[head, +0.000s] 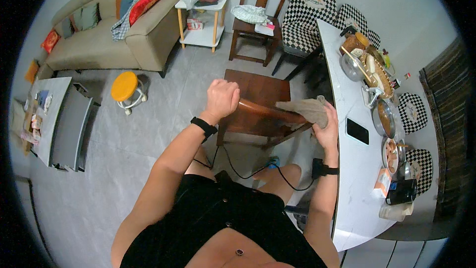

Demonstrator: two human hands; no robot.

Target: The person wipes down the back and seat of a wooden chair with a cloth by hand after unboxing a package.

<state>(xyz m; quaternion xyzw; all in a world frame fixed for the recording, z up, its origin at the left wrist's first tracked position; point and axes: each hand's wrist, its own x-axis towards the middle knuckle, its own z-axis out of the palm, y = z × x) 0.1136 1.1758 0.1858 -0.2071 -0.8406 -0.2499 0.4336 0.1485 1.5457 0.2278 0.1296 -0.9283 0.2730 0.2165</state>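
Note:
Before me stands a dark wooden chair, its curved top rail nearest to my body. My left hand is closed around the left end of that rail. At the rail's right end, my right hand holds a grey-brown cloth, which drapes over the wood. Part of the chair's back lies hidden under the cloth and the rail. A black band with a cable sits on each wrist.
Close on my right runs a white marble-look table bearing a phone, a metal bowl and a wicker basket. A yellow-topped stool and a beige sofa stand left. Checkered chairs line the wall.

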